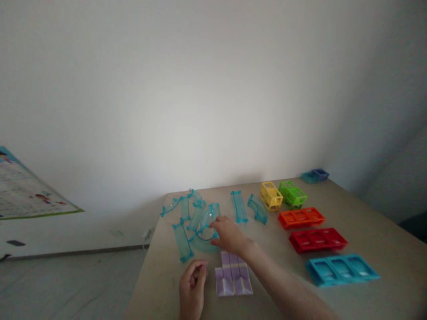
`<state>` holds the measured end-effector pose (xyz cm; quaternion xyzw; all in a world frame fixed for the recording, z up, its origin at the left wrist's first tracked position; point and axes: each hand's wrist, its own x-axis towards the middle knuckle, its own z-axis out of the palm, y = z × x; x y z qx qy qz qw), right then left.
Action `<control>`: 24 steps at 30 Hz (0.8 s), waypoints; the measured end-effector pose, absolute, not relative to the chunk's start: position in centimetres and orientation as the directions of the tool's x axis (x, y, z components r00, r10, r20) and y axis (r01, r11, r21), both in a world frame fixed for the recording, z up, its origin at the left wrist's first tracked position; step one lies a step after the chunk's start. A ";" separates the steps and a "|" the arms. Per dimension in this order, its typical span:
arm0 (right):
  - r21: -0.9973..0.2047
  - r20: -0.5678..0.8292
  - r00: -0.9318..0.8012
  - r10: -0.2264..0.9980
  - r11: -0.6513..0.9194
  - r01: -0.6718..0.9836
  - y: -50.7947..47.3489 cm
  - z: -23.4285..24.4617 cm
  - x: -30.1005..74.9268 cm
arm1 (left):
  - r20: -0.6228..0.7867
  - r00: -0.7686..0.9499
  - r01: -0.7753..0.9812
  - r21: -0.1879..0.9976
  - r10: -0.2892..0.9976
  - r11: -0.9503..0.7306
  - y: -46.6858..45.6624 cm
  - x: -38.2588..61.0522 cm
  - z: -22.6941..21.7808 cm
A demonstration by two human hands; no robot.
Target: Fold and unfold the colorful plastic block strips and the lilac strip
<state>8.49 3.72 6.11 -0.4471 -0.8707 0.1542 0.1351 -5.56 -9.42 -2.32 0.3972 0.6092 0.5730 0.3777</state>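
My right hand (pixel 230 235) reaches over a group of see-through blue track pieces, thumb and fingers apart. Its fingertips are at the edge of a curved blue track piece (pixel 204 245); whether they touch it I cannot tell. Just above lies another curved piece (pixel 207 217), partly overlapping its neighbours. My left hand (pixel 193 284) rests low over the table, its fingers curled in toward the thumb, with nothing visible in them. Between the hands and nearer to me sits a block of purple pieces (pixel 233 284) set side by side, its far part lying below my right wrist.
A straight track piece (pixel 182 242) lies at the left. Another straight one (pixel 239 206) and a curved one (pixel 257 209) lie farther right. Yellow (pixel 271 196), green (pixel 292 194), orange (pixel 302 218), red (pixel 318 240) and blue (pixel 342 270) frames stand on the right. A wall borders the table (pixel 267 242).
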 end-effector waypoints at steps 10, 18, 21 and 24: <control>-0.438 0.116 -0.692 0.712 0.662 0.608 4.4 4.5 7.9 | -0.136 -0.469 -0.103 0.990 0.873 0.099 -8.9 -5.1 -2.2; -0.562 0.189 -0.773 0.605 0.712 0.420 1.6 6.1 8.8 | -0.127 -0.438 -0.075 0.992 0.890 0.104 -8.5 -5.2 -1.8; -0.583 0.189 -0.784 0.591 0.710 0.395 1.3 5.8 8.8 | -0.166 -0.469 -0.103 0.986 0.868 0.133 -8.3 -5.2 -2.1; -0.589 0.186 -0.746 0.640 0.680 0.436 1.9 5.3 8.8 | -0.187 -0.482 -0.118 0.982 0.856 0.148 -8.1 -5.2 -2.3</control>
